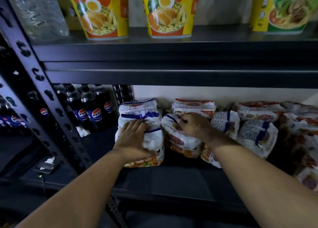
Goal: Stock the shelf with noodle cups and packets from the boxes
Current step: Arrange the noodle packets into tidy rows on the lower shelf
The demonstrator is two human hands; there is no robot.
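Both my arms reach into the lower level of a dark metal shelf (172,179). My left hand (133,138) lies over the leftmost white noodle multipack (153,141), fingers spread across its top and thumb along its lower edge. My right hand (193,124) grips the top of the neighbouring white and red noodle pack (179,141). More noodle packs (256,135) lie in a row to the right, and another (192,107) sits behind. On the upper level stand two orange and yellow noodle cups (105,12) (169,12) and a green one (289,11).
Several dark cola bottles (93,114) stand at the left of the lower level, behind a perforated upright post (34,83). A clear plastic-wrapped item (37,12) sits at the upper left. Dark shelf surface lies in front of the packs.
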